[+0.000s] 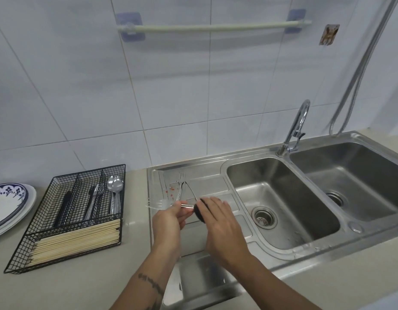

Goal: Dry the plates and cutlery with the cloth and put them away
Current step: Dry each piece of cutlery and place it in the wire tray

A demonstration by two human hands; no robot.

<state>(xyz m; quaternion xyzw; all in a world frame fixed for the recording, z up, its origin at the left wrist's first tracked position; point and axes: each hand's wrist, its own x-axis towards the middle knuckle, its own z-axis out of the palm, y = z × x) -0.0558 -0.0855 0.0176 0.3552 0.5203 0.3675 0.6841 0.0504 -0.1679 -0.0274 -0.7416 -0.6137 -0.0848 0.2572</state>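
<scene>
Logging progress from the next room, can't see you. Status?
Left hand grips fork; right hand holds dark cloth on its handle. More cutlery on drainboard. Nothing blocking.

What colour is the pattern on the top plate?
Dark blue on white, a flower-like border on the top plate, seen in the head view at the left edge.

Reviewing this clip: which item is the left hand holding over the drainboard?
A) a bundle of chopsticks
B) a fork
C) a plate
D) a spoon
B: the left hand grips a fork by its handle, tines pointing left, while the right hand holds the dark cloth on the handle.
</scene>
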